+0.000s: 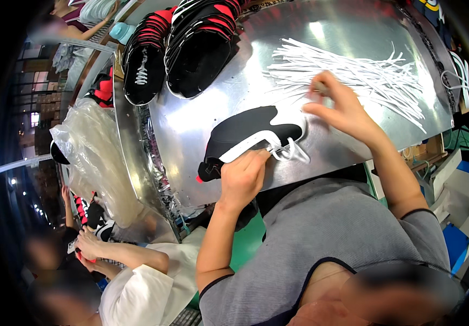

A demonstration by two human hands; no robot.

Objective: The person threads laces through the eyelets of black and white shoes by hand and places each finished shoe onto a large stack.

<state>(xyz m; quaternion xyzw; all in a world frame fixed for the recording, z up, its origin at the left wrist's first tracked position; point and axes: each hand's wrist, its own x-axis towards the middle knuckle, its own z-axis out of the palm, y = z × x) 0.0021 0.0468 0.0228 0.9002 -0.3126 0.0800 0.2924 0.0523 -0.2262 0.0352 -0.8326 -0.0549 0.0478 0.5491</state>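
Observation:
A black shoe upper (240,129) with a white lace band lies on the metal table. My left hand (244,176) is closed on its near edge, fingers pinched at the white band. A white shoelace (291,152) hangs in loops from the band beside those fingers. Above the table, right of the upper, my right hand (348,111) is raised near a spread of loose white shoelaces (354,73). Its thumb and forefinger look apart, but the fingers are curled and smeared by motion. Whether a lace is in them cannot be made out.
Two stacks of black and red shoe uppers (199,65) stand on the metal table (183,122) at the far left. Clear plastic bags (96,157) hang beyond its left edge. A co-worker's hands (89,244) handle a shoe part there. Boxes (460,190) stand at the right.

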